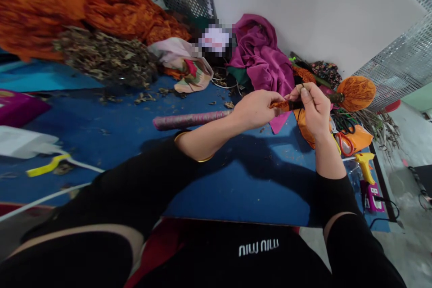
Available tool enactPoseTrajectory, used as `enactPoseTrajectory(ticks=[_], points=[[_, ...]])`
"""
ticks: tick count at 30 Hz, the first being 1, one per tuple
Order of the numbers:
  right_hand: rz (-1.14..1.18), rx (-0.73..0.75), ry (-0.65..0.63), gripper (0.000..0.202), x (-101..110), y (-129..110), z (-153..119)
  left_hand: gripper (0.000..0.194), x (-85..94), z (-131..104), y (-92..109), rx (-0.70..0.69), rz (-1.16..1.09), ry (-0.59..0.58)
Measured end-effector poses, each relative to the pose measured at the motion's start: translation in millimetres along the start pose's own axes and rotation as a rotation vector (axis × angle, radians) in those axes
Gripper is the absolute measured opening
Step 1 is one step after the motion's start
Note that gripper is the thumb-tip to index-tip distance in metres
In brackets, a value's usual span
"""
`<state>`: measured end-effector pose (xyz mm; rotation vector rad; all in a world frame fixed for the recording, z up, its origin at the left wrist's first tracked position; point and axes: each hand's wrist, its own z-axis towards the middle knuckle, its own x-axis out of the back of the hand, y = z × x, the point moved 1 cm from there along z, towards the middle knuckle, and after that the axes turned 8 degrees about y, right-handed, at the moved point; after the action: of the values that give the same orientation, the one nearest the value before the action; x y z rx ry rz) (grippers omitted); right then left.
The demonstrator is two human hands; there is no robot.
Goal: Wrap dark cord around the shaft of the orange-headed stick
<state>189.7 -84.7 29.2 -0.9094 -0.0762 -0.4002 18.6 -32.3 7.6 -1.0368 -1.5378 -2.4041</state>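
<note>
My left hand [254,110] is closed around the end of a slim stick wrapped in orange cloth [281,105]. Its dark shaft passes behind my right hand, and a round orange cloth-covered head [357,93] shows at the far right, seemingly part of the same piece. My right hand [313,103] is closed in a pinch at the shaft, thumb against forefinger, on what looks like a thin dark strand. Under my left wrist lies a long pink-and-grey wrapped roll [189,120]. Behind both hands is a crumpled magenta cloth [259,54].
On the blue table [256,189] lie dried leaves [104,56] and a heap of orange cloth [118,4]. A yellow glue gun [365,165], red-handled scissors [344,144] and a purple power strip [374,198] sit at right. White cables and a white adapter [27,141] are at left.
</note>
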Motion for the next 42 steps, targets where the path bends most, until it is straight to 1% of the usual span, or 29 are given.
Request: enactPoseTrajectory(ticks=[4,9,11,14,18,22,25,27,31,37,42], points=[[-0.018,-0.047,-0.030,0.050,-1.3,-1.0,-0.2,0.038,-0.5,-2.2,0.6,-0.031,0.064,-0.003],[-0.009,-0.071,0.010,0.051,-2.4,-0.5,0.4,0.039,2.3,-3.5,4.2,-0.024,0.098,-0.009],[-0.001,-0.095,0.018,0.052,-1.9,0.3,1.1,0.038,3.4,-4.9,7.6,-0.013,0.156,-0.014],[0.020,-0.174,0.028,0.053,0.0,1.4,2.0,0.038,3.6,-8.2,13.6,-0.022,0.319,-0.019],[0.077,-0.321,0.029,0.049,2.7,4.7,3.0,0.041,2.1,-13.0,20.4,-0.084,0.532,-0.057],[0.127,-0.431,0.071,0.045,4.3,15.3,5.1,0.037,0.1,-15.7,23.4,-0.154,0.650,-0.102],[0.170,-0.491,0.113,0.040,5.7,25.9,6.8,0.038,-2.3,-16.0,23.1,-0.219,0.694,-0.105],[0.208,-0.536,0.120,0.036,6.9,30.5,7.7,0.040,-3.8,-15.8,22.3,-0.247,0.722,-0.108],[0.263,-0.628,0.114,0.026,8.5,28.6,7.9,0.040,-4.8,-16.3,22.3,-0.266,0.781,-0.119],[0.289,-0.660,0.093,0.020,7.8,18.7,6.2,0.031,-4.1,-18.3,23.8,-0.276,0.798,-0.090],[0.270,-0.664,0.077,0.022,7.7,21.6,6.5,0.030,-8.6,-17.3,18.2,-0.364,0.762,-0.059]])
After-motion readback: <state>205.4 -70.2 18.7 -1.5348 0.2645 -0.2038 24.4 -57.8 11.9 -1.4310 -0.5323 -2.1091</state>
